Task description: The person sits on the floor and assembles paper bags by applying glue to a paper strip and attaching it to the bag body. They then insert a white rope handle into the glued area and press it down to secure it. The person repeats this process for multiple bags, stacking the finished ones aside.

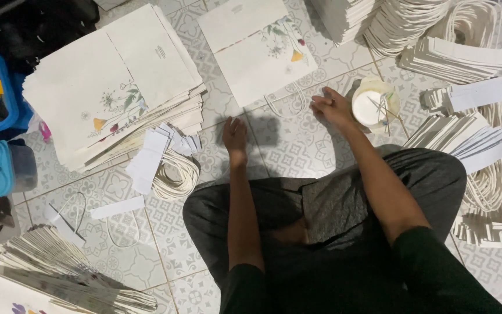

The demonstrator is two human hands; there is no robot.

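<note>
Small round tub (pixel 373 106) of white glue with thin sticks in it, on patterned floor tiles (pixel 289 145), just beside right hand (pixel 333 107). Right hand loosely curled, empty, fingertips near cord handle of flat floral paper bag (pixel 257 49). Left hand (pixel 235 138) flat on tile, holding nothing. Stack of floral bags (pixel 111 87) left, cord loops (pixel 176 173) beside. Blue lidded container (pixel 7 167) far left, contents unclear.

hands (pixel 286 125) on tiled floor (pixel 286 151), paper bag (pixel 257 49), glue bowl (pixel 373 106)

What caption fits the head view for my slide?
Seated on tiled floor amid paper bag stacks, left hand rests down; right hand nears the glue tub.
</note>
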